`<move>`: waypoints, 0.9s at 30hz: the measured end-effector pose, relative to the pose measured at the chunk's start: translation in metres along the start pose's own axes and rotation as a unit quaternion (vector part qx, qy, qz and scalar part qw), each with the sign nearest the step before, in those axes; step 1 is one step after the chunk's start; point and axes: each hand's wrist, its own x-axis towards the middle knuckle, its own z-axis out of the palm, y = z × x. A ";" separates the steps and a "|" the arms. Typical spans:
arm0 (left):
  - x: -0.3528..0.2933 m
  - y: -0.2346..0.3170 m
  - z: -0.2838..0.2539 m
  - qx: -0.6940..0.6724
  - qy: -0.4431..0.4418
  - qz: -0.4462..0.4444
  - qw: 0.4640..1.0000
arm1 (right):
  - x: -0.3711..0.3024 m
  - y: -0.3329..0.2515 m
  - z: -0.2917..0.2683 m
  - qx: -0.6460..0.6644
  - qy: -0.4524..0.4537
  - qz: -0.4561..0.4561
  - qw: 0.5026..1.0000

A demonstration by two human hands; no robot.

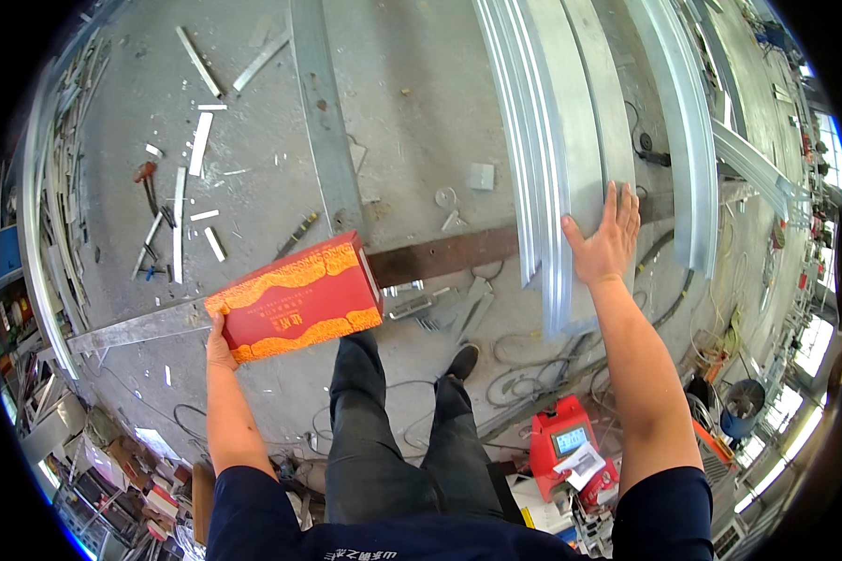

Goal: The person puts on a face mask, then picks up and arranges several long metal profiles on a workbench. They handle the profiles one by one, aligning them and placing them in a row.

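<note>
Red box (297, 296): oblong carton with gold wavy bands, held level above the concrete floor (412, 103), over the person's left knee. All places below are given from this box.

Left hand (219, 344): at the box's lower left corner, fingers wrapped under and hidden, thumb up against the near edge; closed on the box.

Right hand (606, 243): well to the right of the box, fully open, fingers spread, palm flat on the metal profiles (571, 159); grips nothing.

Metal profiles: long silvery channel sections, side by side, running from right of the box away to the top edge.

Rusty bar (444, 254): flat brown strip, emerging from behind the box's right end and passing under the profiles.

Grey beam (326, 122): long section, running up from behind the box's top edge.

Offcuts (199, 142): short pale strips scattered up and left of the box, with hand tools (148, 187) among them.

Red machine (565, 439): small, with a screen, down and right of the box, amid loose cables (524, 360).

Legs (393, 430): dark trousers, directly below the box.
</note>
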 end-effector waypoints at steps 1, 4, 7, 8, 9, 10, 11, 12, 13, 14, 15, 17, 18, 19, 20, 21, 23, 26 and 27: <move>-0.001 -0.004 0.000 0.001 -0.006 0.005 1.000 | -0.002 0.003 0.002 -0.001 0.001 -0.001 1.000; -0.009 -0.002 0.018 0.002 -0.031 -0.009 0.999 | -0.004 0.006 0.007 0.001 0.015 -0.005 1.000; -0.012 0.004 0.024 0.048 -0.068 0.001 0.997 | -0.005 0.004 0.006 0.001 0.005 -0.008 1.000; -0.015 0.005 0.042 0.063 -0.087 0.017 0.994 | -0.005 0.005 0.005 -0.005 0.005 -0.007 1.000; -0.016 0.000 0.059 0.074 -0.107 0.034 0.991 | -0.004 0.004 0.007 0.010 0.019 -0.011 1.000; -0.012 -0.006 0.073 0.108 -0.107 0.038 0.988 | -0.004 0.003 0.007 0.008 0.017 -0.010 1.000; -0.007 -0.011 0.085 0.140 -0.106 0.045 0.983 | -0.002 0.000 0.005 0.008 0.015 -0.011 1.000; -0.006 -0.013 0.105 0.172 -0.105 0.053 0.978 | -0.001 -0.001 0.004 0.008 0.015 -0.011 1.000; -0.007 -0.016 0.124 0.216 -0.113 0.076 0.967 | -0.002 0.001 0.004 0.005 0.006 -0.002 1.000; -0.010 -0.022 0.144 0.233 -0.109 0.085 0.963 | -0.005 0.003 0.005 0.007 0.004 -0.002 1.000; -0.013 -0.029 0.160 0.245 -0.106 0.100 0.958 | -0.005 0.004 0.005 0.010 0.009 -0.006 1.000; -0.018 -0.040 0.185 0.251 -0.100 0.131 0.954 | -0.001 0.004 0.000 0.015 0.005 0.000 1.000; -0.022 -0.046 0.190 0.245 -0.094 0.145 0.954 | 0.000 0.000 -0.003 0.020 -0.005 0.007 1.000; -0.025 -0.048 0.192 0.233 -0.090 0.150 0.957 | 0.000 -0.002 -0.007 0.028 -0.018 0.015 0.999; -0.028 -0.049 0.194 0.223 -0.084 0.155 0.959 | 0.000 -0.003 -0.010 0.029 -0.031 0.021 0.999; -0.031 -0.050 0.195 0.230 -0.075 0.156 0.958 | -0.001 -0.003 -0.014 0.032 -0.045 0.029 0.998; -0.032 -0.051 0.200 0.242 -0.053 0.163 0.955 | -0.002 -0.001 -0.017 0.034 -0.068 0.043 0.996; -0.031 -0.050 0.196 0.262 -0.049 0.179 0.947 | -0.002 -0.003 -0.025 0.046 -0.081 0.042 0.995; -0.034 -0.045 0.198 0.271 -0.052 0.170 0.946 | -0.002 -0.002 -0.029 0.039 -0.099 0.044 0.993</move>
